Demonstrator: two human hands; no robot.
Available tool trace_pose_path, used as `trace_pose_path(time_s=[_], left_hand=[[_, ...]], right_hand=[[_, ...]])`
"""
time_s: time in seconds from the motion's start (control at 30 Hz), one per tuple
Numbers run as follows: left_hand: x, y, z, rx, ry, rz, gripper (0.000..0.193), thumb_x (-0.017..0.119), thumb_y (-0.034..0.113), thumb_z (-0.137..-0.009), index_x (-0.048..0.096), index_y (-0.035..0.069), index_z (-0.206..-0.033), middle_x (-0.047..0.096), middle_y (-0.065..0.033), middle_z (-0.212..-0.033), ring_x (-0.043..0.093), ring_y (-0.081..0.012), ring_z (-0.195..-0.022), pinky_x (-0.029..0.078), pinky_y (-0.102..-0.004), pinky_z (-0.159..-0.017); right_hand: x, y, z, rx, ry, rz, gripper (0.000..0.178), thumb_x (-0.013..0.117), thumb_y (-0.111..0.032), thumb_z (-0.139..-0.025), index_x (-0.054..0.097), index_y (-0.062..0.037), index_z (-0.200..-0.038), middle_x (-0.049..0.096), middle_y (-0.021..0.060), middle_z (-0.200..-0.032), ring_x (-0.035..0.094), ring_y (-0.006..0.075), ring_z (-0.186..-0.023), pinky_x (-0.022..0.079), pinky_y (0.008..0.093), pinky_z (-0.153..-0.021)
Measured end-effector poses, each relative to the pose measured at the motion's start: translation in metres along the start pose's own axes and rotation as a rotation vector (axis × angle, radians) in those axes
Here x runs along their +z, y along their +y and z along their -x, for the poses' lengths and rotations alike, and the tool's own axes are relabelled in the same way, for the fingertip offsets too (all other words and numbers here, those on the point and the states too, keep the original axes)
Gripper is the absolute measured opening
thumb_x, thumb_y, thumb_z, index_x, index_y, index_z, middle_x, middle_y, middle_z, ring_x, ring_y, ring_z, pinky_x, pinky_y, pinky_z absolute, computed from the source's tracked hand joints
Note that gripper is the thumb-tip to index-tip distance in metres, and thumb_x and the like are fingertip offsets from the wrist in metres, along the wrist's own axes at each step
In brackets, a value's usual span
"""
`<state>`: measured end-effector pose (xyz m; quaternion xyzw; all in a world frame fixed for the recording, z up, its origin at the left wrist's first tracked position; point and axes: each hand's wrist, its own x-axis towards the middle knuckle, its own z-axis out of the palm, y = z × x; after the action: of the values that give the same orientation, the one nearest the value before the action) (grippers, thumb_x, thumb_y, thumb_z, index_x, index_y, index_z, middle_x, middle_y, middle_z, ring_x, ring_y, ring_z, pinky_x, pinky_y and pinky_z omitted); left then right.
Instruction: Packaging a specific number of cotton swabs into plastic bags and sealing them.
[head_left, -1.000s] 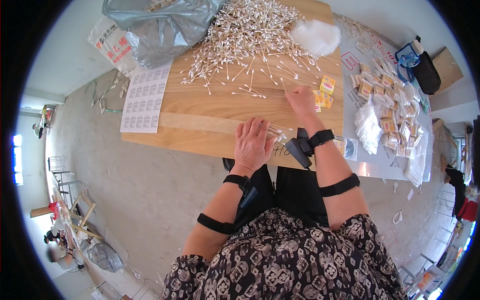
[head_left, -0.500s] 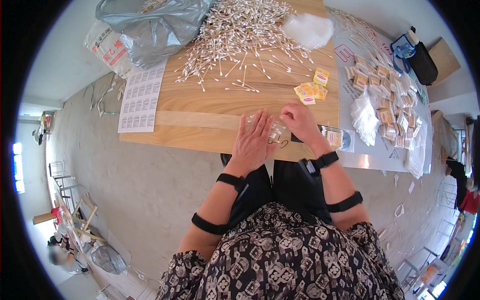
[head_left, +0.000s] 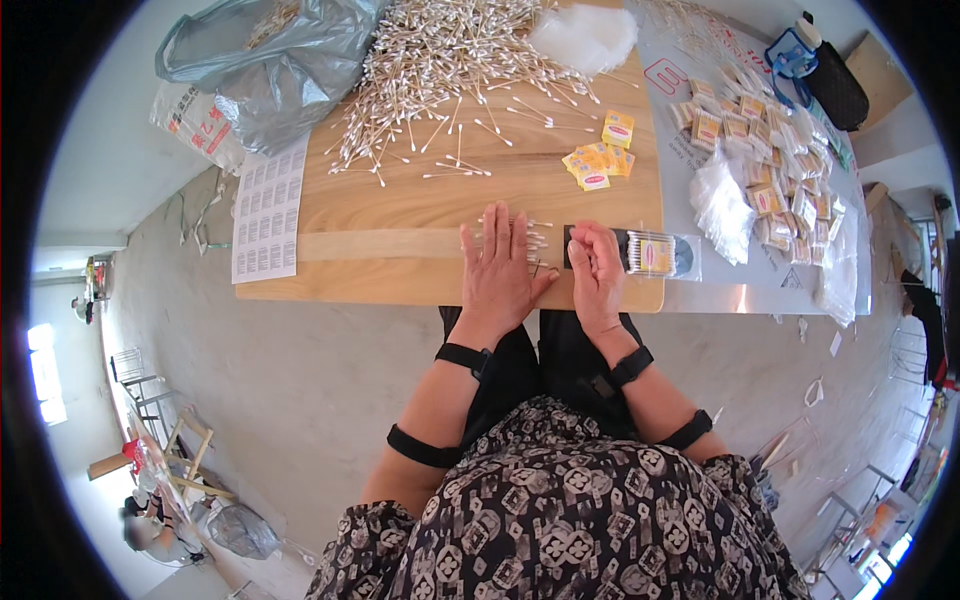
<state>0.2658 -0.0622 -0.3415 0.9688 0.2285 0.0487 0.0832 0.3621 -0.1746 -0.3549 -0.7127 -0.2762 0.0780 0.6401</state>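
My left hand lies flat on the wooden table, fingers stretched out, over a small row of cotton swabs. The tips of these swabs stick out past its fingers to the right; the rest is hidden under the palm. Just right of them, my right hand rests at the near edge with its fingers curled in. Whatever those fingers may hold is hidden. Beside the right hand, a clear pack of swabs with a yellow label lies by a black strip.
Loose cotton swabs form a large heap at the back. Yellow cards lie nearer. A grey plastic bag and printed sheet are left. On the right surface are packed swabs, clear bags and a blue bottle.
My right hand has moved nearer and rightward over the table, and its fingers have turned down and curled. The left hand stays on the swabs. The whole view has shifted a little.
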Motion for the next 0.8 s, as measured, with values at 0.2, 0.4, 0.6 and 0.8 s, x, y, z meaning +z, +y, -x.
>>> trace_pose_path(time_s=[0.2, 0.4, 0.6, 0.8], left_hand=[[0.015, -0.026, -0.009, -0.052, 0.394, 0.304, 0.063, 0.05, 0.037, -0.097, 0.034, -0.002, -0.145, 0.028, -0.0211, -0.154, 0.024, -0.0341, -0.144, 0.017, -0.0508, -0.116], [0.007, -0.031, -0.014, -0.378, 0.51, 0.934, 0.049, 0.037, 0.031, -0.105, 0.043, -0.002, -0.141, 0.041, -0.0195, -0.147, 0.036, -0.0293, -0.138, 0.028, -0.0368, -0.112], [0.015, -0.013, -0.031, -0.304, 0.457, 0.983, 0.047, 0.037, 0.029, -0.105, 0.046, -0.003, -0.137, 0.049, -0.0181, -0.139, 0.044, -0.0281, -0.131, 0.032, -0.0362, -0.11], [0.025, 0.01, -0.032, -0.264, 0.415, 1.108, 0.046, 0.039, 0.028, -0.105, 0.046, -0.004, -0.137, 0.05, -0.0176, -0.138, 0.047, -0.0271, -0.128, 0.035, -0.0361, -0.108]], right_hand=[[0.026, -0.007, -0.003, 0.098, 0.028, -0.256, 0.033, 0.047, -0.016, -0.102, 0.05, 0.0053, -0.126, 0.051, 0.0165, -0.132, 0.048, 0.0225, -0.121, 0.036, 0.0305, -0.106], [0.036, 0.006, -0.013, 0.069, 0.035, -0.224, 0.043, 0.043, -0.023, -0.104, 0.047, 0.0075, -0.133, 0.046, 0.0172, -0.142, 0.043, 0.0253, -0.131, 0.032, 0.0329, -0.109], [0.047, 0.004, -0.025, 0.161, 0.071, -0.276, 0.042, 0.044, -0.023, -0.104, 0.048, 0.0069, -0.133, 0.05, 0.0177, -0.139, 0.045, 0.0242, -0.13, 0.032, 0.0323, -0.11], [0.038, 0.016, -0.031, 0.223, 0.14, -0.334, 0.042, 0.045, -0.022, -0.103, 0.05, 0.0061, -0.133, 0.056, 0.0175, -0.134, 0.05, 0.0229, -0.127, 0.035, 0.0323, -0.108]])
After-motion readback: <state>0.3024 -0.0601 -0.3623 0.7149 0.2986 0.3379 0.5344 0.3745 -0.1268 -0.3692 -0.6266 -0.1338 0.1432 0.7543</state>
